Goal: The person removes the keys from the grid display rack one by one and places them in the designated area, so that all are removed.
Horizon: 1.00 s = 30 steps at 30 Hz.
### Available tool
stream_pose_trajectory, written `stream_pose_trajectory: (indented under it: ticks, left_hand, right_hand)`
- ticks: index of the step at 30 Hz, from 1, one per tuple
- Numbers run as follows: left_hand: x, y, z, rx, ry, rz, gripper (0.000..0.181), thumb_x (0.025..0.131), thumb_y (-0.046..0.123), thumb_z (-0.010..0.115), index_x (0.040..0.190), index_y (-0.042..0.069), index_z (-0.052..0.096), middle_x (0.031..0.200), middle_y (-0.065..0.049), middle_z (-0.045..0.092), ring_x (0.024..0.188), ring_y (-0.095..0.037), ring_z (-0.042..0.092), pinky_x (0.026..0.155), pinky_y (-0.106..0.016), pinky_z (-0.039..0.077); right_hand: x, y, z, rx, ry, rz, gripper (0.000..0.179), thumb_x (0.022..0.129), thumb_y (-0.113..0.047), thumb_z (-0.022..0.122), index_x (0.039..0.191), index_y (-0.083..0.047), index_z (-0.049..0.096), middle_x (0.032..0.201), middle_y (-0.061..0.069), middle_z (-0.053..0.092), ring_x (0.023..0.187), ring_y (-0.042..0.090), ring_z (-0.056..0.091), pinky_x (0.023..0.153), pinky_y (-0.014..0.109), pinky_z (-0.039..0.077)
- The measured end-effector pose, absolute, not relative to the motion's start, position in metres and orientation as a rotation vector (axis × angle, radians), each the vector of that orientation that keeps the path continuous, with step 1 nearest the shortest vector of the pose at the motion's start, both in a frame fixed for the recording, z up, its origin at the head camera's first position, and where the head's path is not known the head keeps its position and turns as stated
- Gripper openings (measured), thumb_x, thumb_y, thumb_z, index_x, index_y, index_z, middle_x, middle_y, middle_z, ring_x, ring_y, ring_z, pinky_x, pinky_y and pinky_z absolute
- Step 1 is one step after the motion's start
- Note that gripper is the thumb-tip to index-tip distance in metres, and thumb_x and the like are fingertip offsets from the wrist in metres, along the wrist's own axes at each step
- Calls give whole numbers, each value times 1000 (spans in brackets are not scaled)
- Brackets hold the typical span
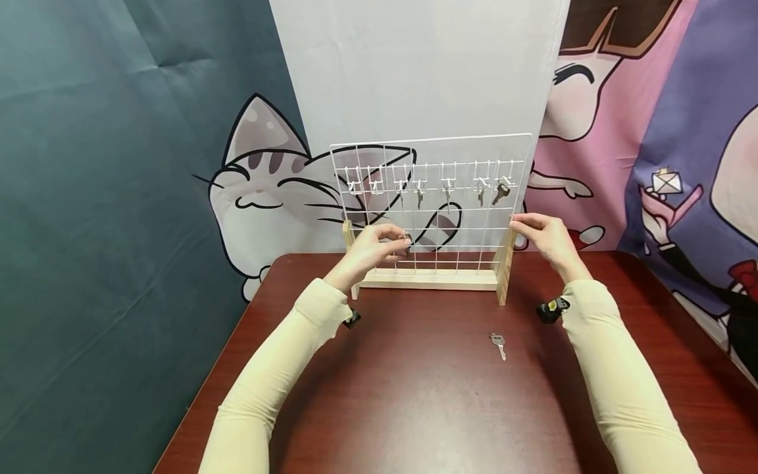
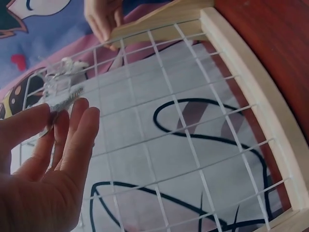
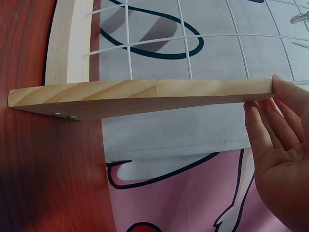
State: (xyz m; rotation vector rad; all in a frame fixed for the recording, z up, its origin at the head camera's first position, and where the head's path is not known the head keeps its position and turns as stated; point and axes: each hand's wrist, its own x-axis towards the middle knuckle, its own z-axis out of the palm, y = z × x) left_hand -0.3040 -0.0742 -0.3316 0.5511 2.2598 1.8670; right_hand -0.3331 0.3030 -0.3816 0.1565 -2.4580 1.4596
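Note:
My left hand [image 1: 374, 249] pinches a key [image 2: 66, 101] between thumb and fingers, in front of the white wire grid [image 1: 437, 229], below its row of hooks. In the left wrist view the key's toothed blade points away from the palm. On the grid's right side, my right hand [image 1: 546, 238] grips the top end of the wooden upright [image 3: 159, 92] between thumb and fingertips. Several keys hang from white hooks on the grid, among them a dark-headed key [image 1: 502, 191] at the far right. A loose key [image 1: 499, 345] lies on the table, nearer than the rack.
The grid stands in a wooden base bar [image 1: 429, 282] near the back of the reddish-brown table [image 1: 414, 395]. Two white hooks [image 1: 375, 187] are at the left end of the row. Behind hangs a cloth backdrop [image 1: 426, 72] with cartoon figures.

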Motion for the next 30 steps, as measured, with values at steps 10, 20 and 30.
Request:
stream_pose_trajectory:
  ticks: [10,20,30]
  left_hand:
    - [-305,-53,-352,624,2284,1713,19,93,4,71,109,-7,67,98,-14,72,87,-22,73,85,-38,60]
    - [-299,-38,-384,633,2248,1630,20,91,5,74,107,-7,68,91,-11,75,84,-22,73,87,-47,59]
    - [-294,-15,-421,709,2238,1481,13,92,4,72,101,-4,68,96,-18,75,98,-43,70,83,-44,60]
  right_hand:
    - [-330,308,-378,142,-2439,1433,45,95,-38,71,126,-5,69,100,-27,69,105,-2,56,93,20,41]
    - [-334,301,-381,156,-2451,1432,42,96,-36,71,125,-7,70,113,-9,72,108,0,57,94,21,43]
    - [-336,301,-381,142,-2454,1434,40,96,-34,70,126,-7,70,124,6,70,113,6,57,99,28,43]
